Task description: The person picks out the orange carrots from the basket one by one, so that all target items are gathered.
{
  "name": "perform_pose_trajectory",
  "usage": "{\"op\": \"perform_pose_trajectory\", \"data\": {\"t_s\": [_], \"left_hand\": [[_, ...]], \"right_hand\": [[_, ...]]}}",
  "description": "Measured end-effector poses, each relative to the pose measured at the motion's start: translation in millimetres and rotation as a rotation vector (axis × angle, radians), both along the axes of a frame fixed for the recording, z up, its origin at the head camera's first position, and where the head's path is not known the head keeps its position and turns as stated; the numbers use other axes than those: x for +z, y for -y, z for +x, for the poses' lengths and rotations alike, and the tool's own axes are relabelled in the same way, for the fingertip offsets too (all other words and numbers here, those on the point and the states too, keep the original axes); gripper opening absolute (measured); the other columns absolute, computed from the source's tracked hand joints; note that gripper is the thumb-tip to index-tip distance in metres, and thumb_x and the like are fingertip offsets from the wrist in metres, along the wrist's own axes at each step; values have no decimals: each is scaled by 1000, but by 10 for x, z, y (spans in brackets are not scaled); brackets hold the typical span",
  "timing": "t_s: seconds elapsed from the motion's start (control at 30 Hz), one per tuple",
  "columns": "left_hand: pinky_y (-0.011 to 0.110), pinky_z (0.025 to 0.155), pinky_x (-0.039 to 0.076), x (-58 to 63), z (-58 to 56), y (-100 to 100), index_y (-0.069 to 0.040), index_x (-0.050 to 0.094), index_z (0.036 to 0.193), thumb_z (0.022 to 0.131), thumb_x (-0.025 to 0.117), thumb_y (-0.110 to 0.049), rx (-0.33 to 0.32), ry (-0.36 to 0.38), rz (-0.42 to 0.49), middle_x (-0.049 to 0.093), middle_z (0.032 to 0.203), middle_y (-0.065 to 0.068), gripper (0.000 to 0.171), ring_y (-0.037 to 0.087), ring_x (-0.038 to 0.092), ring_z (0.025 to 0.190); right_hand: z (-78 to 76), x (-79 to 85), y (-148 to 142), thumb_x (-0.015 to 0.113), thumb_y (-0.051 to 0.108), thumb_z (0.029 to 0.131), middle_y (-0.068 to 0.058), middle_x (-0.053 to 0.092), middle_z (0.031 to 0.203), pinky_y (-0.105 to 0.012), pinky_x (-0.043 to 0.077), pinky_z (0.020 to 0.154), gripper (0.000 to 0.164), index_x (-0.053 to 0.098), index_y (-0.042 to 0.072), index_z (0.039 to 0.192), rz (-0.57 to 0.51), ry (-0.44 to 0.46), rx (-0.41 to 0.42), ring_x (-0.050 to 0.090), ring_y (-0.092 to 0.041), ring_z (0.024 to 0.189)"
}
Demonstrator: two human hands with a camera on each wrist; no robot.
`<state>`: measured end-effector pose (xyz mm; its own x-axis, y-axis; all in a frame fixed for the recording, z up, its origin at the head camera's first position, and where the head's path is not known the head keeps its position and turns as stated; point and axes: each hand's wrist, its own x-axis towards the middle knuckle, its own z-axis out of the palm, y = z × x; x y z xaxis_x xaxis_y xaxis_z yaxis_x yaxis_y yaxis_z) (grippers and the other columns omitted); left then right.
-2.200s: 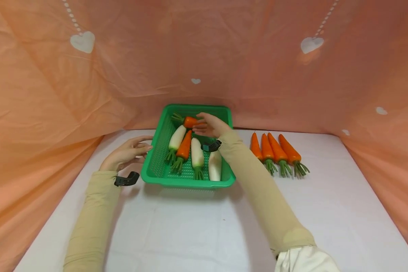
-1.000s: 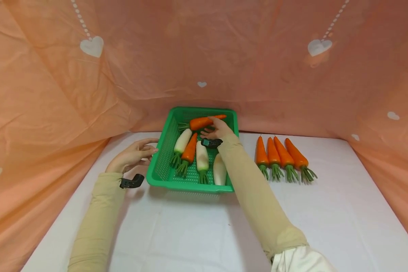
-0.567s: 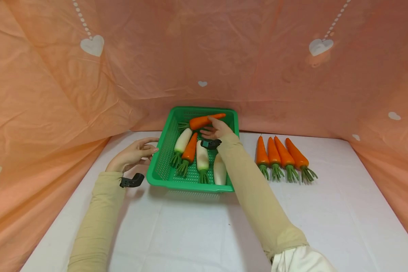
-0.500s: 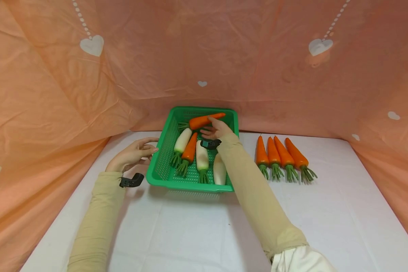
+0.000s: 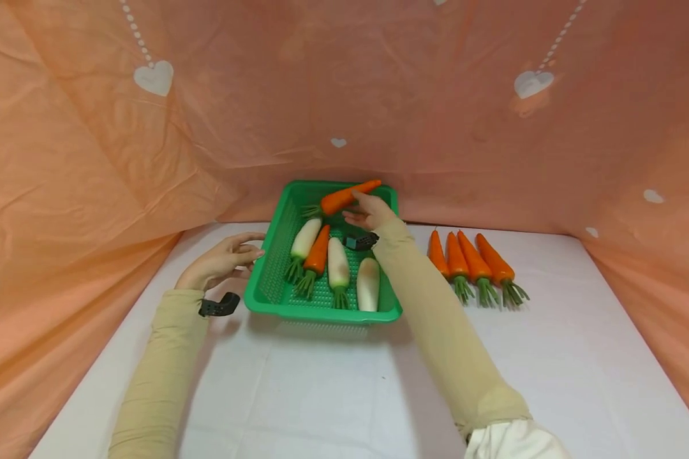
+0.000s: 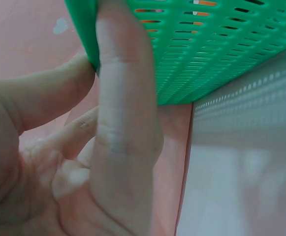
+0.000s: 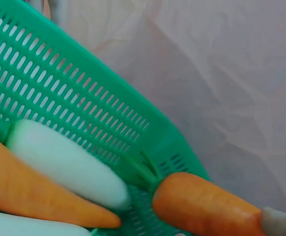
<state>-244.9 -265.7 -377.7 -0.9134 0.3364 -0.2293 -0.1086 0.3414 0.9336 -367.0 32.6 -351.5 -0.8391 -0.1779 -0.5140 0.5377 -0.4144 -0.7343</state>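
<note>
In the head view my left hand (image 5: 217,262) grips the left rim of a green perforated basket (image 5: 321,313). The left wrist view has the thumb and a finger (image 6: 125,108) on either side of that rim. Inside the basket's far end, my right hand (image 5: 372,211) pinches an orange carrot (image 5: 334,203) near its middle, with the pointed end raised to the right. One fingertip shows on this carrot in the right wrist view. Also in the basket lie another carrot (image 5: 317,252) and three white radishes, among them one at the left (image 5: 305,239) and one at the right (image 5: 369,284).
Several carrots (image 5: 473,261) lie side by side on the white tablecloth (image 5: 321,395), right of the basket, partly behind the right forearm. An orange-pink sheet with hearts (image 5: 436,115) hangs behind and along both sides.
My right hand has taken hold of the far carrot. Its pointed end has come up and tilted since half a second ago. My left hand stays at the basket's rim.
</note>
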Motion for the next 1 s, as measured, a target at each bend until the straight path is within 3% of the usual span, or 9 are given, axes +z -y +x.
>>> {"op": "perform_pose_trajectory", "data": {"t_s": [0.17,0.4,0.77,1.0], "left_hand": [[35,69,52,-18,-42,12,-9,28,149,100,54,-19,-5,-8,4,55,90,4,57,15,52,73],[35,70,51,-49,-64,32,-12,30,149,98,57,-25,11,-1,-16,55,105,8,59,14,53,75],[36,76,52,-58,-88,50,-7,30,148,98,57,-24,-23,-18,13,56,97,6,60,16,55,77],[38,75,51,-32,-90,75,-8,29,149,99,56,-23,-29,-23,4,56,107,9,59,15,53,75]], "right_hand": [[15,138,-111,52,20,99,-17,23,151,-40,37,103,59,24,19,152,-23,-103,10,38,-37,130],[103,306,-328,49,19,100,-16,26,148,-45,34,104,54,28,18,150,-53,-226,91,36,-41,130],[319,636,-735,46,24,101,-16,37,143,-49,41,98,53,27,15,150,34,-431,234,42,-36,127],[448,819,-1005,47,28,100,-14,39,140,-49,40,99,54,29,14,149,120,-508,231,44,-32,126]]}}
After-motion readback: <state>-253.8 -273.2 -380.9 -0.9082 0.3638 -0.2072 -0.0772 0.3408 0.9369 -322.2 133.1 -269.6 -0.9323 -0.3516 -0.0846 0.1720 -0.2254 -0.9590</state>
